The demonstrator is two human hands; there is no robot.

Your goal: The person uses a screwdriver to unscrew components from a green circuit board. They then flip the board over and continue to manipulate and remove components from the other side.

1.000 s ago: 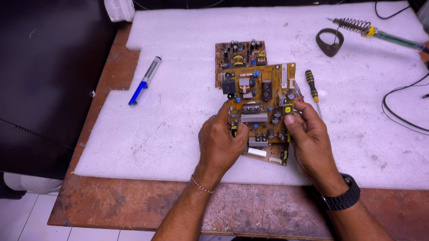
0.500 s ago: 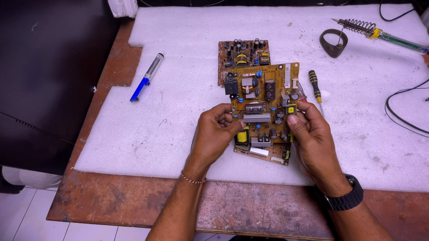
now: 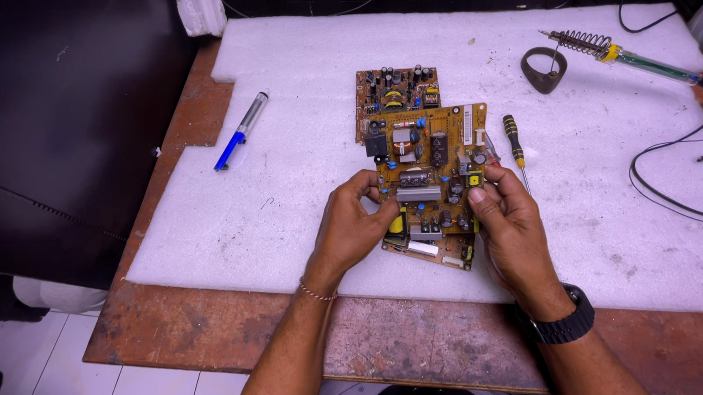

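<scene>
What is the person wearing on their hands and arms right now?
Both forearms are bare, with no sleeves or gloves. The left hand has a thin beaded string bracelet at the wrist. The right hand has a chunky black wristwatch with a ridged strap.

— What's at the centre of the frame?
— A brown circuit board [image 3: 430, 182], gripped at its left edge by the left hand [image 3: 351, 231] and its right edge by the right hand [image 3: 509, 222].
— And around it?
— A smaller board [image 3: 397, 93] just above, a screwdriver [image 3: 513, 139] right of it, a blue pen [image 3: 240, 131] at left, a soldering iron [image 3: 638, 58] upper right, all on the white foam surface [image 3: 289, 216].
</scene>
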